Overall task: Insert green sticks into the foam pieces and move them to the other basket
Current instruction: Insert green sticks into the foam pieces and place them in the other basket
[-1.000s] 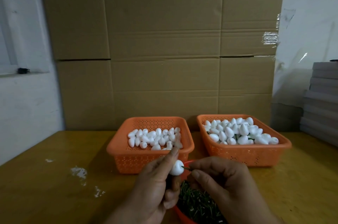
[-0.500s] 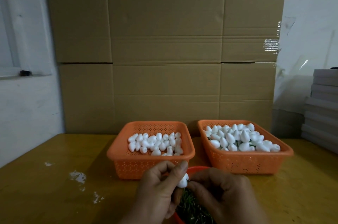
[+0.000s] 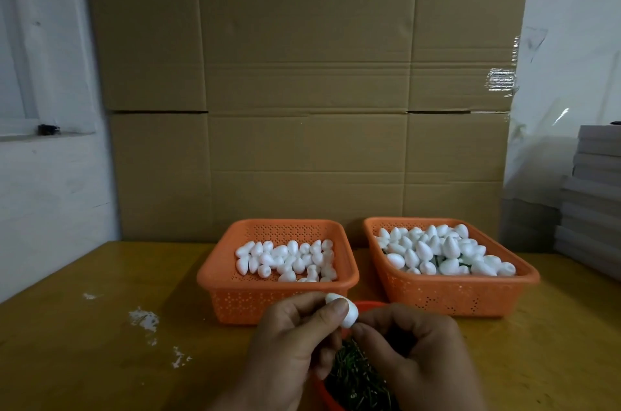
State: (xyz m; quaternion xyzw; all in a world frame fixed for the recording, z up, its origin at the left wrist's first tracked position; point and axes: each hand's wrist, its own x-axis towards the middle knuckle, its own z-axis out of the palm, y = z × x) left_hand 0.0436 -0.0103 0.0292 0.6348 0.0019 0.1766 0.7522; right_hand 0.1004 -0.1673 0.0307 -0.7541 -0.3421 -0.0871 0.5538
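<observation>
White flecks (image 3: 143,320) are scattered on the yellow table (image 3: 67,343) at the far left; further right, the left basket (image 3: 235,299) is seen holding plain foam pieces (image 3: 285,259), none with a visible stick. In front of it, the left hand (image 3: 289,346) is curled round a single foam piece (image 3: 347,311), pinched between thumb and fingertips, with its long axis tilted from upper left down to lower right, the lower end turned toward the other hand. That end is met by the fingertips of the right hand (image 3: 416,350), which are clenched in a pinch; a green stick is judged to be held there, though it is hidden and cannot be confirmed. Below both hands a red bowl (image 3: 369,304) of green sticks (image 3: 356,377) is partly covered. At the far right, the right basket (image 3: 453,296) is filled with foam pieces, green showing between some; it lies up and right of the held piece, nearer the right hand, so a handover or a reach across is judged likely.
</observation>
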